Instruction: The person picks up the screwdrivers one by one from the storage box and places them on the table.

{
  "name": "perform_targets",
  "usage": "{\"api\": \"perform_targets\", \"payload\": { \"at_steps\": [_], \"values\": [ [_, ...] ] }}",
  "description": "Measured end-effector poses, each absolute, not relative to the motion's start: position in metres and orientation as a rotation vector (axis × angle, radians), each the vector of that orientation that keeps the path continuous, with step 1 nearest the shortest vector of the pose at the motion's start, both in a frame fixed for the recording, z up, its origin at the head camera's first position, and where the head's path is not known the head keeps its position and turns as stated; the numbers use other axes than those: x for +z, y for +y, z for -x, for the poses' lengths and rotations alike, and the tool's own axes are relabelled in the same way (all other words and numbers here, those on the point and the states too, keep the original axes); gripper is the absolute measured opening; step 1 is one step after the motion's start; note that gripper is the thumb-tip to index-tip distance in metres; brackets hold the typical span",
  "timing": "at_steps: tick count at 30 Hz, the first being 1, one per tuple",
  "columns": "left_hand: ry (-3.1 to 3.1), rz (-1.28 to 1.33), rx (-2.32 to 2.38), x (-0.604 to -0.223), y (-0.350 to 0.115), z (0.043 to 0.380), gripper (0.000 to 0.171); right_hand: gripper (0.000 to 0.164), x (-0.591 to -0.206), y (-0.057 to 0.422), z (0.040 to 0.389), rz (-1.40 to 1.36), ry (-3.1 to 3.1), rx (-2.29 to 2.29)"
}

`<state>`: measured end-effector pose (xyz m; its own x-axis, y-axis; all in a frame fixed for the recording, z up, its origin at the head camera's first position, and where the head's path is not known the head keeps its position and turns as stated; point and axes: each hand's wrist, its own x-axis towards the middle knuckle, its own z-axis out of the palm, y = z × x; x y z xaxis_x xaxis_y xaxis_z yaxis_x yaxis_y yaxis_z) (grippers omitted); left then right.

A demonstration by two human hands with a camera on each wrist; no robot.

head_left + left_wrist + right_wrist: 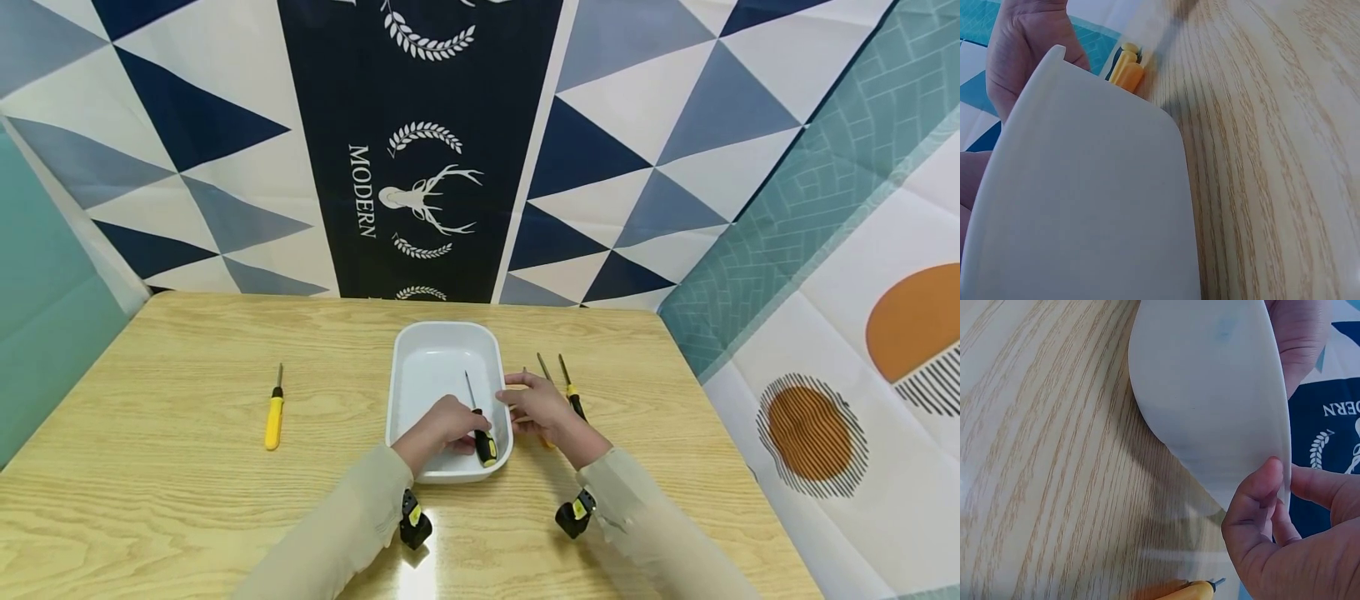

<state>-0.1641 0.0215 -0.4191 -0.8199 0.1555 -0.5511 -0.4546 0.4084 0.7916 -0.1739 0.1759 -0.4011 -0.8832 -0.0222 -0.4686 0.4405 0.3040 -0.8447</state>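
A white rectangular tray (431,367) stands on the wooden table. Inside its right part is a black-and-yellow screwdriver (486,450), shaft pointing away. My left hand (448,419) reaches over the near left part of the tray, its fingers curled round the upper handle of that screwdriver; the wall hides this grip in the left wrist view. At the tray's right side, my right hand (536,407) pinches the rim between thumb and fingers, as the right wrist view shows plainly. Just beyond that hand lie more screwdrivers (573,402), their handles partly hidden by it.
On the left of the table (187,492) lies a yellow-handled screwdriver (274,417), apart from the rest. Yellow and orange handles (1127,69) show beside the tray in the left wrist view. Patterned cloth (420,150) hangs behind the table's far edge.
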Motion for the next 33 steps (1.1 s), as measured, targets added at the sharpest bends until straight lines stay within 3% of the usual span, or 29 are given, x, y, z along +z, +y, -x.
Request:
{"api": "perform_targets", "payload": {
  "at_steps": [28,33],
  "values": [
    [2.332,0.104,1.303,-0.4230,0.0272,0.1642,0.039,0.041,-0.3991,0.1739,0.1737,-0.386,2.189,-1.595],
    [2.316,0.096,1.315,-0.4233,0.0288,0.1644,0.031,0.042,-0.3992,0.1745,0.1738,-0.378,2.183,-1.604]
  ]
}}
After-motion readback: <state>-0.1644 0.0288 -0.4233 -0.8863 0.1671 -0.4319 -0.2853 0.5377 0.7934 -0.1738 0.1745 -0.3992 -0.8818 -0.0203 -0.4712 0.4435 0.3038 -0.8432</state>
